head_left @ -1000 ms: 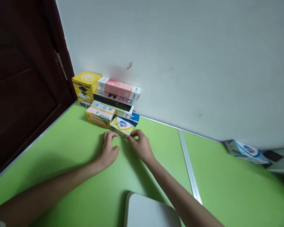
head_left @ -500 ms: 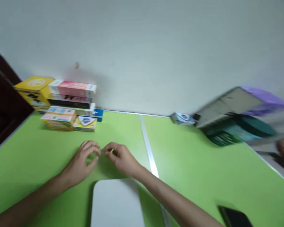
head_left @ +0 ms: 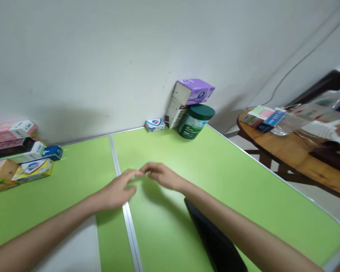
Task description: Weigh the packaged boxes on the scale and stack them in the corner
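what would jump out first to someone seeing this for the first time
Probably the left hand and right hand, mid-picture over the bright green table, with their fingers close together. Next, perhaps, the dark green tub at the back right, with a purple pack behind it atop a pale box by the wall. Colourful stacked boxes also stand out at the left edge.

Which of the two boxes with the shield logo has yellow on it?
The yellow-and-white box, just right of the orange box. The other logo box, near the green tub, is white and blue.
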{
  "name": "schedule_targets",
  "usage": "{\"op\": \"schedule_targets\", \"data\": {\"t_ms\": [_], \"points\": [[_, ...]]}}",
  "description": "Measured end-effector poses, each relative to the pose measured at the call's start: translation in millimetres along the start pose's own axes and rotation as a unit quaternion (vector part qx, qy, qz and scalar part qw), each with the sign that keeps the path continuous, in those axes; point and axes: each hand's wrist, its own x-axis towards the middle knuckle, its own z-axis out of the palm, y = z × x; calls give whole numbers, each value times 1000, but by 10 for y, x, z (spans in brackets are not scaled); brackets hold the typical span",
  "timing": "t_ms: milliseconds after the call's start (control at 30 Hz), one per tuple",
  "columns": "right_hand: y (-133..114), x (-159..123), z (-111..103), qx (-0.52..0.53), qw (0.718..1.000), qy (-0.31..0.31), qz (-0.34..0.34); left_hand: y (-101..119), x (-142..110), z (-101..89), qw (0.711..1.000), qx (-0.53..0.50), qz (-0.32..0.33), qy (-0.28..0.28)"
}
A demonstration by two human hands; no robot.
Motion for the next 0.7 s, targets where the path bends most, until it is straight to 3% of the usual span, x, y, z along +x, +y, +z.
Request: {"op": "schedule_targets", "data": {"t_ms": [67,133,233,367,533,633,700], "points": [[320,206,-289,16,985,167,32,-13,545,85,995,-53,-7,86],[600,419,-528,12,965,258,48,-31,1060,160,986,-25,3,164],[923,722,-791,1,946,318,58,-52,1688,227,975,25,-26,218],[1201,1119,-1003,-20,935,348,59,-94,2268,231,966,50,-54,248],[1297,1531,-1137,-51,917,392,51,-141,2642,198,954,129,-69,262],[1223,1550,-1127,-37,924,376,64,-155,2606,174,964,119,-40,233],[1150,1424,-1066,-32,930,364,44,-160,2447,169,970,101,-32,217]]}}
